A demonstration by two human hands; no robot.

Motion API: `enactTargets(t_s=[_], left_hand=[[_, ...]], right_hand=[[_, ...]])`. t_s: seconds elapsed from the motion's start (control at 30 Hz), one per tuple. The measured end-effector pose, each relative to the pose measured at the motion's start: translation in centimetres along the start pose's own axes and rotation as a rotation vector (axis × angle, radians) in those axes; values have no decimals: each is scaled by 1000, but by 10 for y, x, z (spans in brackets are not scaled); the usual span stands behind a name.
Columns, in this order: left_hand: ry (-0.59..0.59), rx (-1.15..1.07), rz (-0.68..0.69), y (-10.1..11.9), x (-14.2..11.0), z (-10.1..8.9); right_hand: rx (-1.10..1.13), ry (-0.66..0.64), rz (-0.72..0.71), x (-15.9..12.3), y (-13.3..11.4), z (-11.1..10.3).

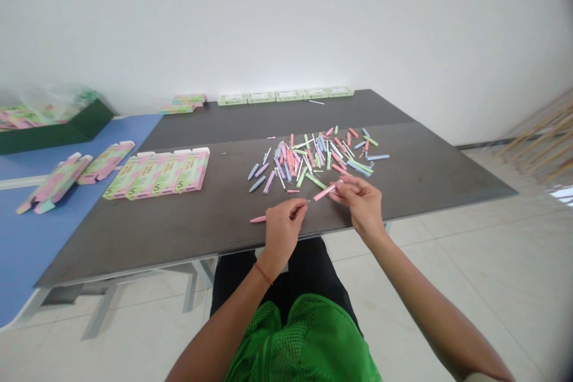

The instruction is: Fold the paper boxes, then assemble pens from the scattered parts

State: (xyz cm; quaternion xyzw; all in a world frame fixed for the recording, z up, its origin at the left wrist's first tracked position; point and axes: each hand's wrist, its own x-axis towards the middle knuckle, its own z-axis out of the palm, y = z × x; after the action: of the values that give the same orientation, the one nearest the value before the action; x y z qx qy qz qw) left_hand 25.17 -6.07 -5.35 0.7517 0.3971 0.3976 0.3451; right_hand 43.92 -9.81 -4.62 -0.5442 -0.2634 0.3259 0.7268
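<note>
My right hand (pixel 363 202) pinches a pink pen barrel (pixel 324 193), its free end pointing left and down toward my other hand. The fingers of my left hand (pixel 285 224) are pressed together just left of that barrel, apart from it. A tiny greyish thing pokes out at the left fingertips, too small to name. Beside the left hand a pink pen part (pixel 258 219) lies on the dark table, partly covered by the hand. Just beyond both hands spreads a loose pile of pen parts (pixel 308 158) in pink, green, blue, purple and white.
Several upright-printed cartons (pixel 168 174) lie in a row at the left. More flattened cartons (pixel 105 162) rest on the blue table (pixel 18 274), near a dark green box (pixel 89 119). Pale green boxes (pixel 286 95) line the back edge by the wall.
</note>
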Motion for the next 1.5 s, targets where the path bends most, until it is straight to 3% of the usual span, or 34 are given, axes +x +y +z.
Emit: enactTargets(t_s=[0.13,0.23,0.33,0.4,0.53,0.7,0.8,0.93,1.03,1.17,1.37,1.43,1.5], left_hand=[[-61,203,74,4,-2,0],[-130,400,162,7,-4,4],[-158,487,197,6,-6,7],[-160,508,196,6,-6,8],[-169,563,196,6,-6,7],[-177,598,232,5,-5,7],[-171,618,239,3,-4,7],[-175,657,245,3,-2,5],[-177,676,217,4,1,4],[-209,720,169,5,5,3],[-188,657,184,10,7,0],[-181,570,201,15,7,1],[-190,493,220,21,5,3]], right_hand=[[-48,-28,-56,6,-1,-9],[-212,-65,-253,3,-7,-11],[-462,-228,-486,-3,-15,-12],[-534,-273,-543,-4,-17,-14],[-359,-86,-369,13,-15,-28],[-217,-80,-31,46,-9,-65],[-402,-127,40,61,-12,-85],[-805,-254,-110,72,-22,-97],[-975,-315,-278,73,-25,-98],[-992,-349,-370,69,-21,-98],[-953,-157,-568,41,-28,-79],[-824,-212,-564,24,-31,-62],[-646,-396,-391,6,-30,-44]])
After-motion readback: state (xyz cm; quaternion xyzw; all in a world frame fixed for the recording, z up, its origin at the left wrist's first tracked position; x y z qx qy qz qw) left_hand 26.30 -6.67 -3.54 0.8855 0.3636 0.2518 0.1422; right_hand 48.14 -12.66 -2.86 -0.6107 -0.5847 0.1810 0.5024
